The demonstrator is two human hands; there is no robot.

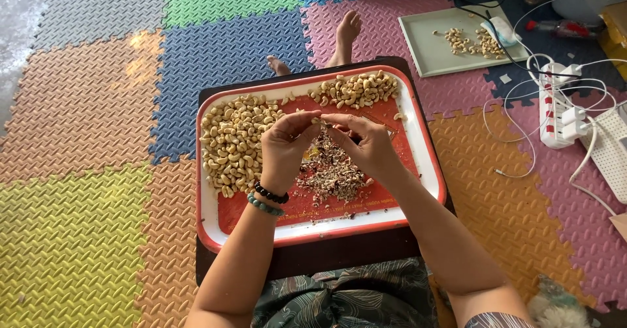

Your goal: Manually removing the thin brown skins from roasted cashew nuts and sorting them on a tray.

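Note:
My left hand [285, 146] and my right hand [364, 140] meet over the middle of a red tray with a white rim [428, 152]. Both pinch one cashew nut [317, 120] between their fingertips. A big heap of pale cashews [232, 142] lies at the tray's left, and a smaller heap [356, 88] sits at its far edge. Brown skin scraps [332, 169] are piled right under my hands. Two bead bracelets ring my left wrist [268, 198].
The tray rests on a dark low board [313, 256] across my lap, over coloured foam floor mats. A grey-green tray [434, 47] with a few cashews lies far right. A white power strip [558, 109] with cables sits at the right. My bare foot [346, 31] shows beyond the tray.

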